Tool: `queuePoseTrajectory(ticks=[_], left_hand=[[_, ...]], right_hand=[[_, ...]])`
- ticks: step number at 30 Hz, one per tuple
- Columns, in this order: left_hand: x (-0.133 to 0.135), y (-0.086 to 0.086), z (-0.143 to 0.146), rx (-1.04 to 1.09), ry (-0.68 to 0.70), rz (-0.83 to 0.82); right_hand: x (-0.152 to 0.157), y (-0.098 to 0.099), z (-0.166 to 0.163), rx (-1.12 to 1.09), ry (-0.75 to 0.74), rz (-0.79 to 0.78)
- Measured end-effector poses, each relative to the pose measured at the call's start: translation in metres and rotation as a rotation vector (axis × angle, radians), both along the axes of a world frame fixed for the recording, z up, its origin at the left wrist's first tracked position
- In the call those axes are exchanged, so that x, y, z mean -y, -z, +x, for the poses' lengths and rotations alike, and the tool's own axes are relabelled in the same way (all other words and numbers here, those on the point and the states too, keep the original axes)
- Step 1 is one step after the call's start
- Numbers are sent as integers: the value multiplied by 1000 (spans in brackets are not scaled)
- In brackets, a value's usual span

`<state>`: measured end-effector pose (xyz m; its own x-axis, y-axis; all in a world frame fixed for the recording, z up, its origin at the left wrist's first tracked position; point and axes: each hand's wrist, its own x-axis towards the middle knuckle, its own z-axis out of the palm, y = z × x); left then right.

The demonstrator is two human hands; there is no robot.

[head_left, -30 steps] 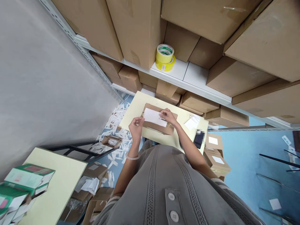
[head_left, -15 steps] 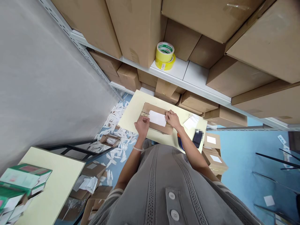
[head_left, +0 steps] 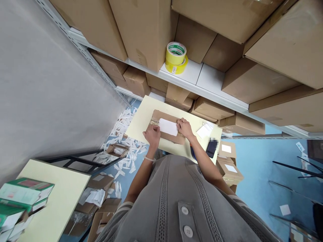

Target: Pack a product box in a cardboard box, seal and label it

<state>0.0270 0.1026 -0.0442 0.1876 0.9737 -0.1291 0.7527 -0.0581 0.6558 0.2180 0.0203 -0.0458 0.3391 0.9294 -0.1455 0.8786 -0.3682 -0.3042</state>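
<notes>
A small brown cardboard box (head_left: 156, 117) lies on a pale yellow table (head_left: 141, 122) in front of me. A white label (head_left: 168, 127) lies flat on the box's top. My left hand (head_left: 151, 135) rests on the box's near left edge, beside the label, fingers curled down onto it. My right hand (head_left: 184, 127) presses on the label's right end with fingers bent. Whether either hand grips anything is hard to see.
Loose white slips (head_left: 205, 130) and a dark phone (head_left: 211, 148) lie on the table's right side. Labelled boxes (head_left: 228, 168) are stacked at its right. Shelves hold large cartons and yellow tape rolls (head_left: 176, 57). Paper scraps (head_left: 121, 134) litter the floor; green boxes (head_left: 22, 195) sit on a second table.
The label was held lifted over the box a second ago; it now lies flat on the top. Both hands have come down onto the box.
</notes>
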Motion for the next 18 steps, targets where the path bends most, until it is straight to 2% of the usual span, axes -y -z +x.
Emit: queuePoseTrajectory(ticks=[18], left_hand=[[0,-2,2,-83,6,-1]], right_hand=[[-8,-14,-8,71,-1,-153]])
